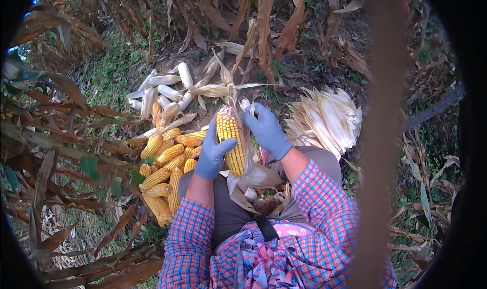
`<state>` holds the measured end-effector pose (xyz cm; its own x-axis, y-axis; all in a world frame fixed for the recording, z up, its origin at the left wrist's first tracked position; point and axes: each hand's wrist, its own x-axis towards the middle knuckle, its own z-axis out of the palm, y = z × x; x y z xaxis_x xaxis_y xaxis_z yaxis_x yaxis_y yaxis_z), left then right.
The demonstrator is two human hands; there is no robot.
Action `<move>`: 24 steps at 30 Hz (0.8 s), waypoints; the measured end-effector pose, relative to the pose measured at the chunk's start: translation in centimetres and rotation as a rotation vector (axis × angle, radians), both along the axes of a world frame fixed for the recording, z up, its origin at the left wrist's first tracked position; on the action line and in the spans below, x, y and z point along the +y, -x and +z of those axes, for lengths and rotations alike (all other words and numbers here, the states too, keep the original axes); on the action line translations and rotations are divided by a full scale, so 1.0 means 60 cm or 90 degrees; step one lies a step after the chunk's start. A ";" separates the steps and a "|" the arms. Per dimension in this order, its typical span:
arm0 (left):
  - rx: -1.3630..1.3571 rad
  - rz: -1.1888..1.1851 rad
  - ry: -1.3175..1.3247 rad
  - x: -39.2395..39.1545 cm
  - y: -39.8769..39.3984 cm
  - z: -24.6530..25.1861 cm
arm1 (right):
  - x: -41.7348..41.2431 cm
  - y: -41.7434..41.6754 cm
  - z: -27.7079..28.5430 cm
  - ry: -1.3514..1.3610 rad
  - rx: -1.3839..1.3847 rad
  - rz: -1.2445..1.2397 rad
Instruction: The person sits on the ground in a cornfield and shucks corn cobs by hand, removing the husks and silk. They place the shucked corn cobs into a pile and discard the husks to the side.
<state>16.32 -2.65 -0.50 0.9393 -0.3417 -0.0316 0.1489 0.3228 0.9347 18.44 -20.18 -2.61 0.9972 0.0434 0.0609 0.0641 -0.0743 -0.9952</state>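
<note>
My left hand, in a blue-grey glove, grips a bare yellow ear of corn above my lap. Beside it, peeled-back husk hangs along the ear's right side. My gloved right hand pinches pale husk near the ear's upper end; its fingertips are partly hidden. Loose husks lie between my thighs under the ear. To the left of my left hand is a heap of husked yellow ears.
Ears still in pale husks lie on the soil beyond the yellow heap. A bundle of stripped husks rests by my right knee. Dry corn stalks stand ahead, and dry leaves crowd the left. A blurred brown strip crosses close before the camera.
</note>
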 end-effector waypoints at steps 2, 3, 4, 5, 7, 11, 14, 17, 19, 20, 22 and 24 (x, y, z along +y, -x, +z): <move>0.014 -0.029 0.038 0.003 -0.003 -0.006 | 0.009 -0.001 0.002 -0.074 -0.086 0.008; 0.022 -0.044 0.057 0.004 -0.003 -0.006 | 0.014 0.000 0.008 -0.111 -0.127 0.012; 0.028 -0.063 0.069 0.002 -0.003 -0.004 | 0.006 0.003 0.018 -0.192 -0.075 0.103; 0.015 -0.060 0.085 -0.004 -0.002 -0.002 | 0.012 0.009 0.029 -0.237 -0.050 0.125; -0.006 -0.055 0.110 -0.018 0.003 0.003 | 0.032 0.022 0.035 -0.334 0.003 0.166; -0.006 0.012 0.095 -0.030 0.008 0.010 | 0.038 0.020 0.047 -0.406 0.069 0.122; -0.035 -0.008 0.085 -0.030 0.007 0.015 | 0.046 0.028 0.055 -0.489 0.079 0.006; -0.022 -0.017 0.090 -0.024 0.005 0.008 | 0.051 0.026 0.051 -0.563 0.092 -0.028; -0.008 -0.018 0.093 -0.024 0.003 0.002 | 0.053 0.022 0.042 -0.573 0.090 -0.036; -0.004 -0.017 0.093 -0.025 0.002 0.000 | 0.054 0.019 0.034 -0.562 0.082 -0.044; -0.017 0.000 0.075 -0.024 0.002 -0.007 | 0.058 0.014 0.021 -0.542 0.076 -0.066; -0.047 0.027 0.045 -0.028 -0.002 -0.016 | 0.057 0.007 0.010 -0.518 0.081 -0.098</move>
<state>16.42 -4.35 -1.47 0.9519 -0.3002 0.0607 0.0653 0.3925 0.9174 18.02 -16.76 -2.02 0.9898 -0.1027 -0.0989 -0.0044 0.6713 -0.7412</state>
